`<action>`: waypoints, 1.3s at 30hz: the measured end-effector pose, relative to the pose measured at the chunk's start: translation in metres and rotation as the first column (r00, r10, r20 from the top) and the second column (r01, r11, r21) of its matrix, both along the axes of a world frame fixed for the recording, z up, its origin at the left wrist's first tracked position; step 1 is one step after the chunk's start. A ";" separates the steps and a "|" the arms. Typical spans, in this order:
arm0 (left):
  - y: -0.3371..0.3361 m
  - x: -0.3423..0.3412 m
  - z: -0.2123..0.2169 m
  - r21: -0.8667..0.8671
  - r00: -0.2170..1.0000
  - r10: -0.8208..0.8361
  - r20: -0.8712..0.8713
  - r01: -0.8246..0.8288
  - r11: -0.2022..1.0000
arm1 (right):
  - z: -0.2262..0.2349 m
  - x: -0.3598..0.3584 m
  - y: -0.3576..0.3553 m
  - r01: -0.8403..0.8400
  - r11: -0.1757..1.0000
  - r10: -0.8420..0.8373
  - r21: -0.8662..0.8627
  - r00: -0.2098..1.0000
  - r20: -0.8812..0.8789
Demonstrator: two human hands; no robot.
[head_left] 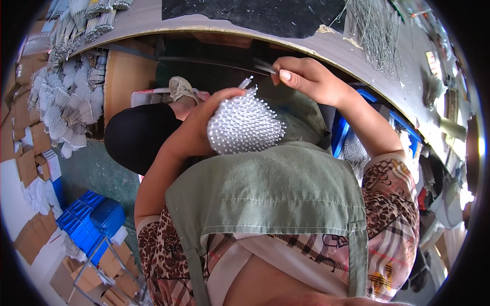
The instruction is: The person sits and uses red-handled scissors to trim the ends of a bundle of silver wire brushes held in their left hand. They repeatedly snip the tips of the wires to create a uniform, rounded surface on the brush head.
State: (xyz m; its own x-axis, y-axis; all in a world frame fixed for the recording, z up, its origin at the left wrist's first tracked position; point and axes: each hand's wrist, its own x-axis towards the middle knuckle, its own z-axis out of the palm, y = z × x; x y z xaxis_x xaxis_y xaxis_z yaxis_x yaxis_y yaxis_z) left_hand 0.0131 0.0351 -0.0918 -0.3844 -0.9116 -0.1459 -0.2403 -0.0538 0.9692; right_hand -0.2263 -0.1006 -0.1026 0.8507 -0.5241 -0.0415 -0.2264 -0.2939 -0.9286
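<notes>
My left hand [218, 101] is wrapped around a thick bundle of thin metal rods [246, 123], held above my lap with its many small silvery-white ends facing up toward me. A few rods stick out above the rest, beside the left fingers. To the right of the bundle and apart from it, my right hand [312, 81] pinches a thin shiny metal piece [263, 66] between thumb and fingers. Motion blurs that piece, so its exact kind does not show. The lower part of the bundle and most of the left fingers are hidden.
A worktable [214, 23] curves across the front, bearing a black mat [255, 15] and loose metal rods [375, 35] at right. Many similar bundles [69, 104] are piled at left. Blue crates [84, 219] stand lower left, and a blue bin [341, 133] sits under the table.
</notes>
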 end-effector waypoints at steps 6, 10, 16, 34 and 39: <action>0.002 0.008 -0.009 0.230 0.947 0.161 -0.277 -0.097 0.968 | 0.006 0.005 0.015 0.041 0.985 -0.037 -0.170 0.999 0.025; -0.002 0.014 0.004 0.035 0.989 0.108 -0.101 -0.105 0.994 | 0.016 0.001 0.011 -0.147 0.989 0.141 0.020 0.975 0.173; -0.017 0.014 0.021 -0.455 0.980 0.052 0.190 0.041 0.889 | 0.024 0.000 0.012 -0.175 0.985 0.174 -0.007 0.980 0.101; -0.008 0.012 0.014 -0.303 0.981 -0.002 0.192 0.061 0.951 | 0.010 -0.014 0.023 -0.242 0.747 0.023 0.619 0.940 0.339; 0.000 0.011 0.011 -0.264 0.969 0.039 0.244 0.027 0.964 | 0.021 -0.021 0.013 -0.204 0.668 0.062 0.715 0.973 0.220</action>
